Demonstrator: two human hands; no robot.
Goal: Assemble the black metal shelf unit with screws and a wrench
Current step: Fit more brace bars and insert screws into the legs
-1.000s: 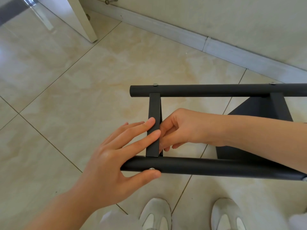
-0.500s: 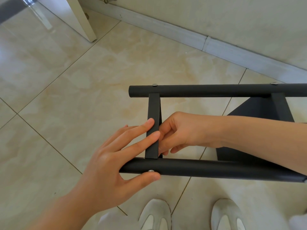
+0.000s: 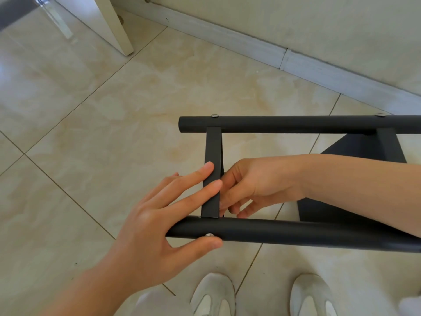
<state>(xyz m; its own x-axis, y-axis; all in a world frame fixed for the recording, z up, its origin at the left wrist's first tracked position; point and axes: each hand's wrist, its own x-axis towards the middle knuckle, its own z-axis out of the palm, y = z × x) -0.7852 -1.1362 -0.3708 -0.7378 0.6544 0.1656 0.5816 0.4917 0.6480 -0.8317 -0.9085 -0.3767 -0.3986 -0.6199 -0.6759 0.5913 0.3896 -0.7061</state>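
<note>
The black metal shelf frame lies on its side over the tiled floor. It has a far tube [image 3: 296, 124], a near tube [image 3: 296, 233] and a flat crossbar [image 3: 213, 147] between them. My left hand [image 3: 145, 229] lays straight fingers across the crossbar, and its thumb presses beside a silver screw [image 3: 209, 235] on the near tube. My right hand [image 3: 257, 185] reaches in from the right, with thumb and curled fingers pinching the crossbar's right edge just above the near tube. Whatever lies under those fingers is hidden. No wrench is visible.
A second black shelf panel [image 3: 364, 147] joins the tubes further right, behind my right forearm. Two screw heads [image 3: 214, 115] sit on top of the far tube. My white shoes [image 3: 213, 295] stand just below the frame. A baseboard [image 3: 227, 39] and a white panel [image 3: 107, 19] stand behind.
Almost nothing differs. The frame and both hands sit slightly lower in view, and my right fingers have shifted a little down the crossbar toward the near tube.
</note>
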